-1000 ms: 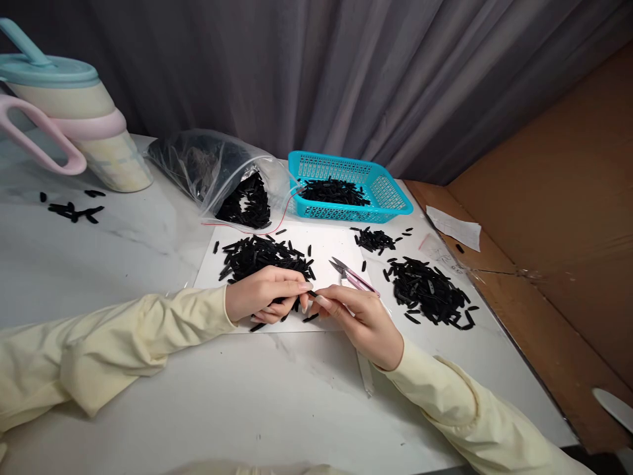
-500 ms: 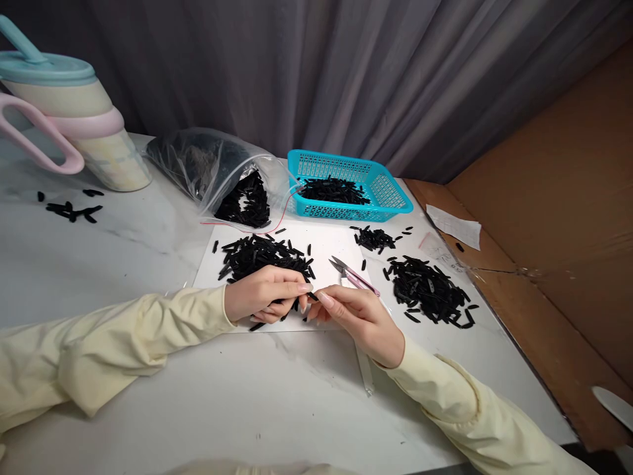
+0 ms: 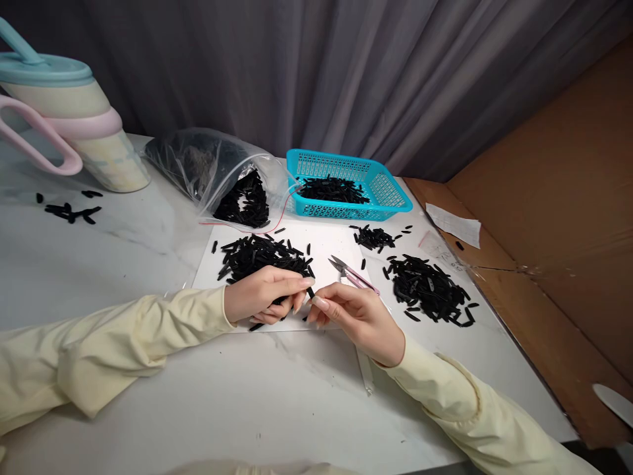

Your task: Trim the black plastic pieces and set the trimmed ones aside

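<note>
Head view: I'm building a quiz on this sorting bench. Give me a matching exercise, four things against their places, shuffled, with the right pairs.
Things:
1. blue basket
2. clear bag
3. pink snips
4. tumbler

Places:
A. far left corner of the table
B. on the white sheet, just beyond the right hand
C. at the back, right of the bag
D. lying open above the pile by the left hand

Pairs: 1-C, 2-D, 3-B, 4-A
</note>
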`<state>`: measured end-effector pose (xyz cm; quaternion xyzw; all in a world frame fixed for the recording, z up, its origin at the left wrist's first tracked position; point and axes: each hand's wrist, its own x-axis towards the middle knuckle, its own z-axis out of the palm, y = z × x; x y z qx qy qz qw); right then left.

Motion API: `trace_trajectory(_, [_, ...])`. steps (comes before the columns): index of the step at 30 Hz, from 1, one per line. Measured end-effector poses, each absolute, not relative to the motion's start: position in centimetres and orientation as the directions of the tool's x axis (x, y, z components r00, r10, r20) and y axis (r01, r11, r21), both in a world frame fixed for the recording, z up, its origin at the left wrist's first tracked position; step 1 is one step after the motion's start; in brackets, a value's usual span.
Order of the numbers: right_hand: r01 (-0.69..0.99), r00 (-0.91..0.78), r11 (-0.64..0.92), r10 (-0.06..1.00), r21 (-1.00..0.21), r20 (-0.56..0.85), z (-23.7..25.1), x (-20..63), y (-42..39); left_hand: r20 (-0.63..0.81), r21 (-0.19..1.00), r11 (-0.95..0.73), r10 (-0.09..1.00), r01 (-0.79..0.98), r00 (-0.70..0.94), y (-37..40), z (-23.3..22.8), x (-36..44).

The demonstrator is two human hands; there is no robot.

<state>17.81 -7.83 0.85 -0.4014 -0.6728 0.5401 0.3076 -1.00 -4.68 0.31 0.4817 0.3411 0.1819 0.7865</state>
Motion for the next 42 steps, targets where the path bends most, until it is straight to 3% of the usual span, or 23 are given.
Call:
trace_trajectory(12, [-0.017, -0.458, -0.051, 0.888, -0.999, -0.038, 0.95, 17.59, -7.90, -0.347, 0.882, 0.470, 0.604, 0.031, 0.717, -4.61, 0.23, -1.15])
trace_trajectory(20, [-0.017, -0.439, 0.053, 0.897, -0.998, 0.055, 0.56, 17.62, -7.82, -0.329, 0.883, 0.470, 0.608, 0.007, 0.722, -4.67, 0.26, -1.13])
trace_trajectory(42, [-0.051, -0.444, 0.049, 0.894, -0.998, 0.066, 0.48, 17.59, -7.89, -0.343, 0.865, 0.502, 0.578, 0.009, 0.740, -4.63, 0.48, -1.05])
